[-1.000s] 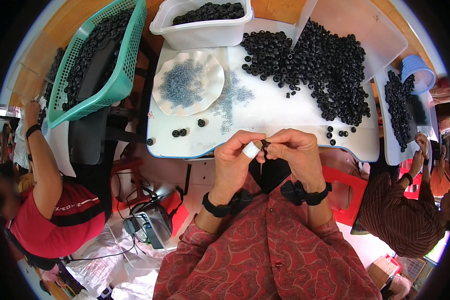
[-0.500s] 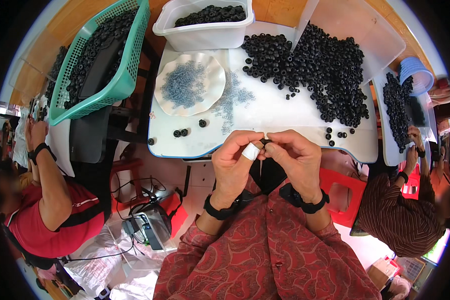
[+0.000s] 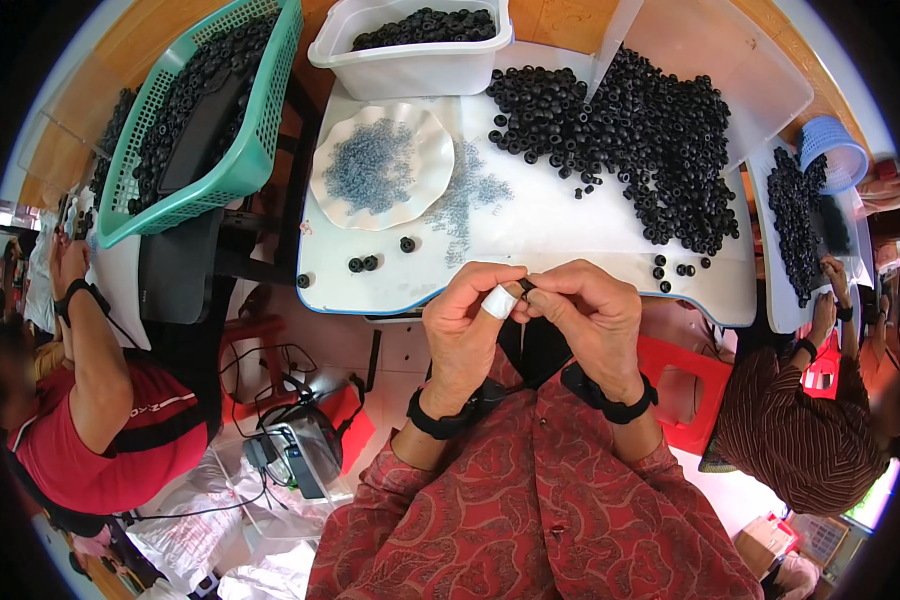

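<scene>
My left hand [image 3: 458, 325] and my right hand [image 3: 598, 318] meet just off the table's near edge, both closed in a pinch on one small black round part [image 3: 526, 287]. Fingertips cover most of it. A white wrap [image 3: 499, 302] is around my left thumb. Beyond my hands, a big heap of black ring-shaped parts [image 3: 660, 150] spreads over the right of the white table [image 3: 550, 228]. On the left stands a scalloped white plate [image 3: 336, 206] with a pile of tiny clear bluish pieces [image 3: 370, 165]. More such pieces [image 3: 460, 200] lie loose beside the plate.
A white tub [image 3: 410, 72] of black parts stands at the back. Loose black parts [image 3: 363, 264] lie near the front edge. A green basket [image 3: 260, 140] is at left. People [image 3: 110, 400] work on both sides. A red stool [image 3: 685, 390] stands right of me.
My fingers have shifted slightly around the black part, and a little more of it shows between the fingertips. Both hands stay in nearly the same place.
</scene>
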A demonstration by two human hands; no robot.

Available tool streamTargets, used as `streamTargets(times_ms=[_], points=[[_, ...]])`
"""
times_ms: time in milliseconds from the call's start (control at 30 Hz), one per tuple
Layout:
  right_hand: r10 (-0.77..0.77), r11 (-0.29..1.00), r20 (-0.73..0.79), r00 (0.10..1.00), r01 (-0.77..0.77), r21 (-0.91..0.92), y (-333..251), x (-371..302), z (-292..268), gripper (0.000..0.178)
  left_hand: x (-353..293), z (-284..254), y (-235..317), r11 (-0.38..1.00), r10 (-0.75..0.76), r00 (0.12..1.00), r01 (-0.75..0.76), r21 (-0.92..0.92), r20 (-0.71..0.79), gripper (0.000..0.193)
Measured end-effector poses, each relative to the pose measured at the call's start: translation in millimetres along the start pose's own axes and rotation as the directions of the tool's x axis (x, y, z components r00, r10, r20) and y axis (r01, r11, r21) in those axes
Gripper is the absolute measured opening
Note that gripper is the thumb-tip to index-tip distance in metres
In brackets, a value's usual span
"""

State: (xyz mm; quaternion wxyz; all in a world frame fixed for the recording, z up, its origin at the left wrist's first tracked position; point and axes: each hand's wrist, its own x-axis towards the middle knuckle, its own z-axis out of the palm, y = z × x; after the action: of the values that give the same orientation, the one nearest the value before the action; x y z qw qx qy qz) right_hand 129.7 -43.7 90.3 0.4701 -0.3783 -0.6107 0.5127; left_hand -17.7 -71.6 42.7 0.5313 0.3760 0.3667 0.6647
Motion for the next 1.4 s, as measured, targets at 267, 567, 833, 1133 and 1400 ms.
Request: streamTargets(times_ms=[267,567,833,1133,1400], points=[[0.043,0.997,0.073,0.996,-0.038,-0.069,2,4,-11,0.007,0,-1,2,0.998,-0.057,0.998,0.057,-0.024,-0.005,0.015],[0.159,0.985,0.102,0.982,-0.165,0.044,8,2,-15,0.007,-1,-10,-4,0.983,-0.141,0.987,0.15,-0.106,0.082,0.016],[-0.138,0.938,0.033,0.99,0.142,-0.318,45,18,-7,0.011,19,-15,-6,0.977,-0.163,0.987,0.162,0.136,-0.005,0.017],[-0.248,0.822,0.008,0.969,0.215,-0.527,93,50,-6,0.009,60,-26,-37,0.83,-0.01,1.0,0.004,0.558,0.008,0.02],[-0.256,0.748,-0.024,0.966,0.182,-0.638,103,48,-5,0.011,61,-21,-46,0.533,0.245,0.958,-0.264,0.804,0.152,0.024]])
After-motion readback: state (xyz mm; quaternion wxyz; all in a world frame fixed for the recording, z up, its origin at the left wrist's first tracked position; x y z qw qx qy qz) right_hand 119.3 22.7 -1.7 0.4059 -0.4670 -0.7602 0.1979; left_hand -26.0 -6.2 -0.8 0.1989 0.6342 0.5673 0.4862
